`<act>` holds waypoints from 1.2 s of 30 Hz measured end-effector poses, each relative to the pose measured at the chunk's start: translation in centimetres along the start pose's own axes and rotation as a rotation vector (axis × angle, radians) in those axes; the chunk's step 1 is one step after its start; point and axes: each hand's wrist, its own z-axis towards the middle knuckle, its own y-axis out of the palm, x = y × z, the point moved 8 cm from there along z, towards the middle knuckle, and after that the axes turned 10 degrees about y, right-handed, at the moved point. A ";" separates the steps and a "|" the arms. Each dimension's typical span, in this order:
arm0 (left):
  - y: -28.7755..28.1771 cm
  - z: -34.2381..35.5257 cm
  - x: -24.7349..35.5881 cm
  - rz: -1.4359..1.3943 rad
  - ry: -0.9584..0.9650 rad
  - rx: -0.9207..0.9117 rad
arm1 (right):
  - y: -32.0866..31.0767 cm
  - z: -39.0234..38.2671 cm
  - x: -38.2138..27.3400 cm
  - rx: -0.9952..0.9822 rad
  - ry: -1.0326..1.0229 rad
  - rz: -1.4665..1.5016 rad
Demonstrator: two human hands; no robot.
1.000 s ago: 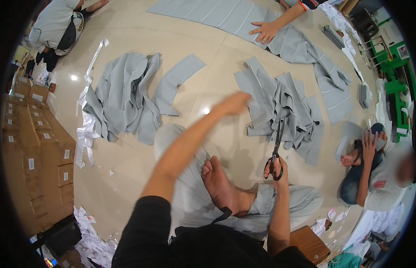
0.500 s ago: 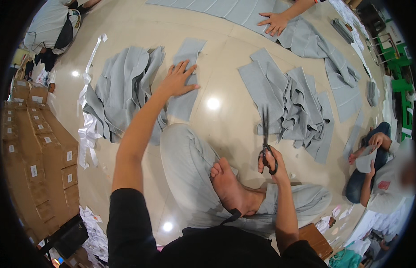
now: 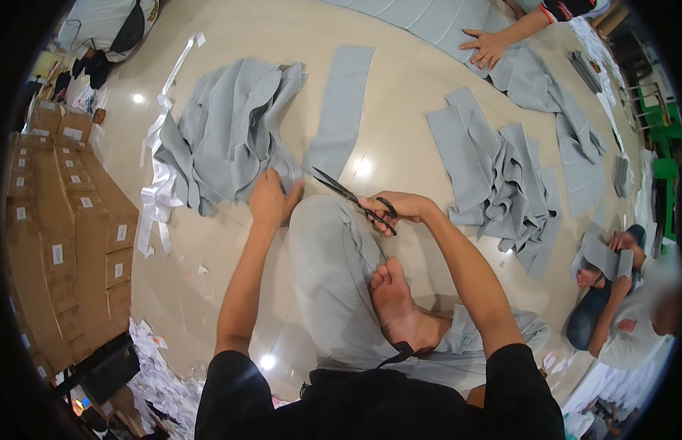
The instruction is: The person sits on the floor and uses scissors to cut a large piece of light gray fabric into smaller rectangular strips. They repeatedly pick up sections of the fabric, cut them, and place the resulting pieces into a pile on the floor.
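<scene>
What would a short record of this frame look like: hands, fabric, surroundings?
Left hand: at the near edge of the left grey fabric pile
Right hand: holding black scissors
Between piles: one flat grey strip
Right: second grey fabric pile
Far side: co-worker's hand on grey cloth
Left edge: stacked brown cartons

Black short-sleeved top (image 3: 377,407), dark strap (image 3: 396,355) at the lap — creased pale grey trousers (image 3: 322,282) — one bare foot (image 3: 396,302).
</scene>
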 end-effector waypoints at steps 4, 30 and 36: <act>1.3 -1.7 -0.5 0.033 -0.102 0.035 | 0.7 1.0 -1.3 -0.093 -0.023 0.046; 1.4 -2.8 -7.2 -0.701 -0.396 0.193 | -1.5 -0.3 -4.4 0.173 -0.060 -0.240; 0.2 -2.9 -6.1 -0.671 -0.300 0.140 | -6.8 -4.1 -5.3 0.799 -0.373 -0.408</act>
